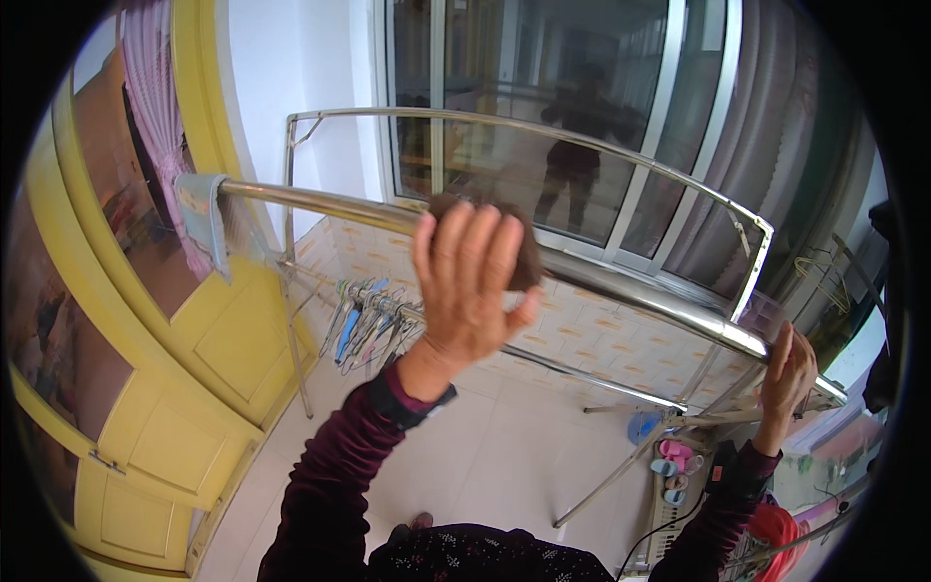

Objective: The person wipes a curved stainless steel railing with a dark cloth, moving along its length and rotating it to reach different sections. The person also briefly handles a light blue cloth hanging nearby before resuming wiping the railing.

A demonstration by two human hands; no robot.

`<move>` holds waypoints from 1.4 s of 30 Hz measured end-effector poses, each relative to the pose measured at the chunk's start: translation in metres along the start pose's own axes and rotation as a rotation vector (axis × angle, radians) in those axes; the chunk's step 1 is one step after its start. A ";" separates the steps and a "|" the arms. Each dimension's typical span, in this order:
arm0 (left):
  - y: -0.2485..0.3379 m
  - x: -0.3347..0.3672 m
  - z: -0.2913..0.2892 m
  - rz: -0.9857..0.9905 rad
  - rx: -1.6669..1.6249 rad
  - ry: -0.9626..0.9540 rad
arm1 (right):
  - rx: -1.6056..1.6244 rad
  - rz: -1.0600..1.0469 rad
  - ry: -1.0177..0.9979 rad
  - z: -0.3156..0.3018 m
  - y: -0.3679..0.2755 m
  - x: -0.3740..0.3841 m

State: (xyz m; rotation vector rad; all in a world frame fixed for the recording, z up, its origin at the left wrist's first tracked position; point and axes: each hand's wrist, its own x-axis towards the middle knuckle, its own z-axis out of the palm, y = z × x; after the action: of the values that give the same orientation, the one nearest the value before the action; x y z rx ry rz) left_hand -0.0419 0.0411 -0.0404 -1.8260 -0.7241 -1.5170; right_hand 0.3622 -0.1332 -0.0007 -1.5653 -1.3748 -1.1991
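A thick shiny metal rail of a clothes drying rack runs across in front of me. My left hand presses a dark brown cloth over the rail's middle, fingers bent over its top and thumb on the near side. The cloth's far part is hidden behind the fingers. At the rail's right end my right hand is closed round the metal, its fingertips pointing up. A light blue-grey cloth hangs over the rail's left end.
Several hangers hang from a lower bar. Behind stands the rack's arched frame, then a sliding glass window. Yellow doors line the left. Slippers and a blue basin sit low on the right, near a rack leg.
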 end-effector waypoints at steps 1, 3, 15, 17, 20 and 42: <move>0.023 0.002 0.006 0.000 -0.019 -0.004 | -0.002 -0.060 0.068 0.000 -0.004 0.002; 0.062 0.008 0.017 0.031 -0.060 0.013 | 0.023 0.006 -0.014 -0.004 -0.011 0.004; 0.215 0.069 0.036 0.239 -0.152 -0.108 | 0.081 -0.020 0.015 -0.007 -0.025 0.010; 0.203 0.072 0.035 0.208 -0.181 -0.113 | 0.072 -0.035 0.039 -0.006 -0.025 0.010; 0.169 0.067 0.028 0.192 -0.167 -0.100 | 0.074 -0.021 0.044 -0.004 -0.021 0.007; -0.191 0.004 -0.073 -0.058 0.098 -0.308 | 0.080 0.139 -0.123 0.009 0.027 -0.014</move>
State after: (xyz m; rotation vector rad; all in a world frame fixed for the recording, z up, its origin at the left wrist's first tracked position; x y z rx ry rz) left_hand -0.2320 0.1072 -0.0021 -2.0006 -0.9854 -1.2234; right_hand 0.3909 -0.1338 -0.0154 -1.6718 -1.3501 -0.9671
